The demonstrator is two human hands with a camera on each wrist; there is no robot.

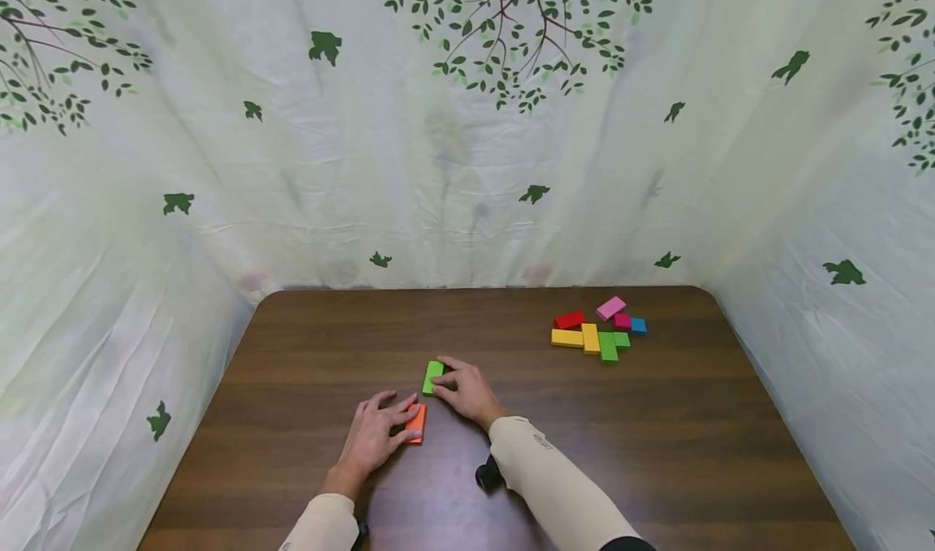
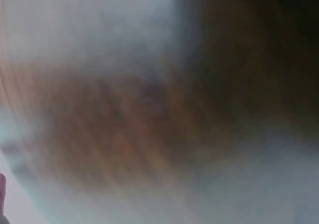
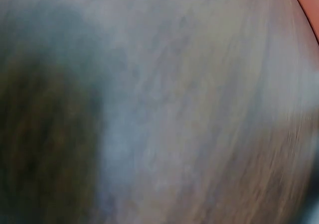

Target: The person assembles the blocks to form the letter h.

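Near the middle of the table in the head view, my left hand (image 1: 372, 433) holds an orange block (image 1: 419, 424), with fingers at its far end and the thumb at its near end. Just beyond it, my right hand (image 1: 467, 389) pinches a light green block (image 1: 432, 378) between thumb and forefinger. The two blocks lie close together, the green one slightly farther away. A corner of the orange block (image 3: 309, 2) enters the right wrist view at upper right. Most of the left wrist view is a blur, with a bit of a finger at its left edge.
At the back right of the brown table (image 1: 694, 437) lies a group of blocks: red (image 1: 570, 320), pink (image 1: 611, 308), magenta (image 1: 622, 322), blue (image 1: 639, 326), yellow (image 1: 566, 337) and green (image 1: 608, 348). A leaf-printed white curtain (image 1: 438, 153) surrounds the table's back and sides.
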